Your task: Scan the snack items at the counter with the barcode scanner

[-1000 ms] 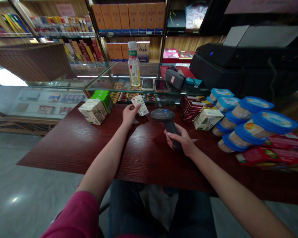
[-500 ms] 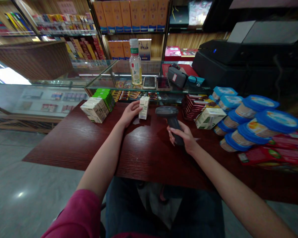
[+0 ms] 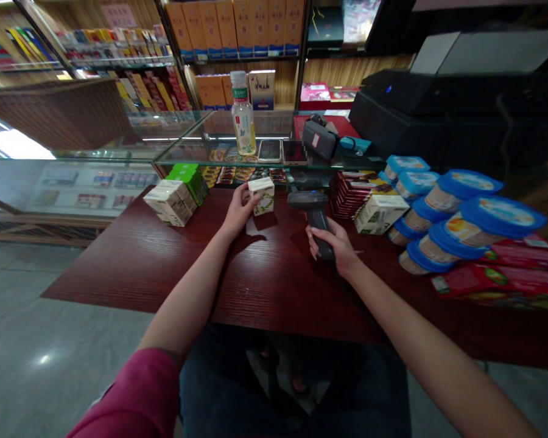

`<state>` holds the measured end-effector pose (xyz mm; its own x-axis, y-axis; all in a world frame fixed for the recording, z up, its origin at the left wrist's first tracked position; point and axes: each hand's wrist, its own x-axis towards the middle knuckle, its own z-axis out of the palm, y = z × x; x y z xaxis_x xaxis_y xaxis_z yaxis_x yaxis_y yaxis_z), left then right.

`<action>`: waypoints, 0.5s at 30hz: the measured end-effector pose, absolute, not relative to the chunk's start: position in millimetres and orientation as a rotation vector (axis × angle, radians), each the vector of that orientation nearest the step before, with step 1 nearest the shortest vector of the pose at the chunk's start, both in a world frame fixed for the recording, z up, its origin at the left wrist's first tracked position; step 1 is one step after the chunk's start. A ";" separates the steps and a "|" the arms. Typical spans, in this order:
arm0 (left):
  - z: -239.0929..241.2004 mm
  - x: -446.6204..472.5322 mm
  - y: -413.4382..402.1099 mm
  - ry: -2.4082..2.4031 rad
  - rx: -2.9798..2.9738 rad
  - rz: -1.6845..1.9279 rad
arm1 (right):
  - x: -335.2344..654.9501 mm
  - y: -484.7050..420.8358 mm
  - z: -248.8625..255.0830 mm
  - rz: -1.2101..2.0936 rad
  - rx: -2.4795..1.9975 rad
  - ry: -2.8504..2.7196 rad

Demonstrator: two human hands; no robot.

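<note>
Carton [image 3: 263,196] pinched in left hand [image 3: 239,213]; scanner [image 3: 318,224], gripped in right hand [image 3: 338,246], best aimed clear of left fingertips.

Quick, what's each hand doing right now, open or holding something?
Left hand: closed, holding a small white carton.
Right hand: closed around the handle of a dark handheld scanner.
</note>
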<state>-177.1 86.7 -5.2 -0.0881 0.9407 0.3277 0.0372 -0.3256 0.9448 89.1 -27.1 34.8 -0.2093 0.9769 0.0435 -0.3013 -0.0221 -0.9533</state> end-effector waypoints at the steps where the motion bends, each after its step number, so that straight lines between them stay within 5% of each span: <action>1: -5.3 -176.4 85.6 1.077 1.435 1.495 | 88.9 -27.1 34.9 1.488 -0.858 -1.134; 9: 1.3 -186.1 85.8 1.099 1.514 1.358 | 91.4 -25.6 30.7 1.488 -0.869 -1.156; 15: -13.9 -146.1 77.6 1.395 1.650 1.661 | 87.1 -23.8 31.1 1.497 -0.869 -1.176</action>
